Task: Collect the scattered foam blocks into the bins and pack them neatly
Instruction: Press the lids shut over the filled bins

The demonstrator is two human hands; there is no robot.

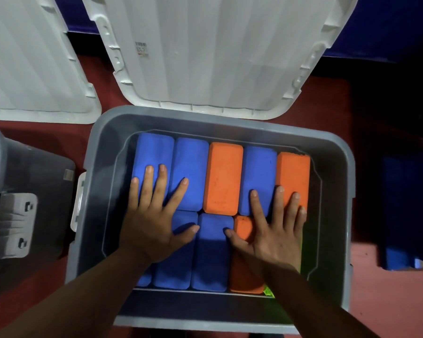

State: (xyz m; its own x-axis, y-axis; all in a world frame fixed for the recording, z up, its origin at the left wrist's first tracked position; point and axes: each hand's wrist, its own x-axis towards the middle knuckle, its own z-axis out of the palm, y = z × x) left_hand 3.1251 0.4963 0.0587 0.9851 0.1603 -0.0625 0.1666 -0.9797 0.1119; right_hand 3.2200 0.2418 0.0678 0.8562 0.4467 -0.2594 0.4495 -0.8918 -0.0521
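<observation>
A grey bin (pixel 337 181) fills the middle of the view, packed with blue and orange foam blocks in two rows. The far row runs blue (pixel 154 150), blue (pixel 191 162), orange (pixel 224 176), blue (pixel 259 167), orange (pixel 294 169). The near row holds blue blocks (pixel 211 259) and an orange block (pixel 243 272); a sliver of green block (pixel 269 290) shows at the near right. My left hand (pixel 152 223) lies flat with spread fingers on the left blue blocks. My right hand (pixel 274 230) presses flat on the right blocks, fingers spread.
The bin's white lid (pixel 217 52) stands open behind it. A second white lid (pixel 27 57) lies at the far left, above another grey bin (pixel 34 206) with a latch. A blue block (pixel 401 259) lies on the red floor at right, in shadow.
</observation>
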